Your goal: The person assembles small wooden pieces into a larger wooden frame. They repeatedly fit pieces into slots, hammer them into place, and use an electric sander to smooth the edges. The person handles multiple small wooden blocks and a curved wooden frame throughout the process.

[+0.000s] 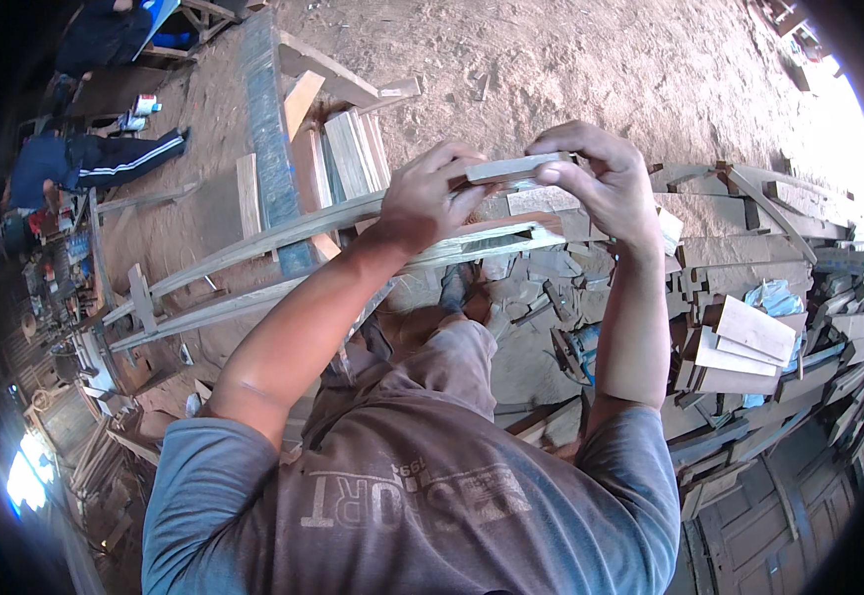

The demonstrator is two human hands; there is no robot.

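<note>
We see the left hand (427, 193) gripping one end of a short wooden block (518, 169), the right hand (596, 183) pinching the other between thumb and fingers, above two long wooden strips (283, 235). With the right pinch so slight, we judge a slip could drop the block onto the strips or among the offcuts (551, 264) below; rough edges could splinter our fingers. Beyond, stacked boards (350, 154) and a blue-stained beam (265, 129) obstruct the forward left; a co-worker (40, 174) is well apart.
</note>
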